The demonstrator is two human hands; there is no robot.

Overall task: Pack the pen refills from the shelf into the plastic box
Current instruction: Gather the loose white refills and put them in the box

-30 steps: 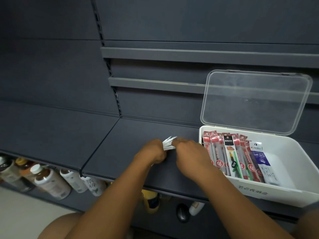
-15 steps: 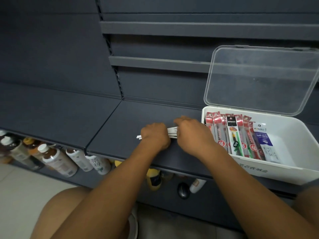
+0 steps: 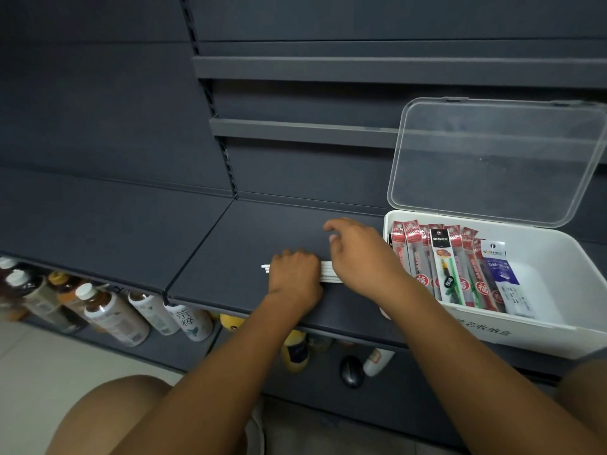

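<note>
A bundle of thin white pen refills (image 3: pixel 328 273) lies level on the dark shelf (image 3: pixel 230 244). My left hand (image 3: pixel 294 276) is closed around its middle, and the refill tips poke out to the left of the fist. My right hand (image 3: pixel 358 254) rests over the bundle's right end with the thumb and forefinger lifted and spread. Just to the right stands the white plastic box (image 3: pixel 551 330), its clear lid (image 3: pixel 492 159) raised. Several packets of refills (image 3: pixel 446 267), mostly red, lie side by side in the box's left half.
Drink bottles (image 3: pixel 111 313) lie in a row on the lower shelf beneath, with a yellow bottle (image 3: pixel 295 351) and a dark round object (image 3: pixel 350 371) further right. Two narrow shelf rails (image 3: pixel 295 129) cross the back panel above. My knee (image 3: pixel 108 418) is at the bottom left.
My left hand has turned the bundle from fanned and upright to level on the shelf. My right hand's fingers have lifted and spread. The camera view has shifted a little.
</note>
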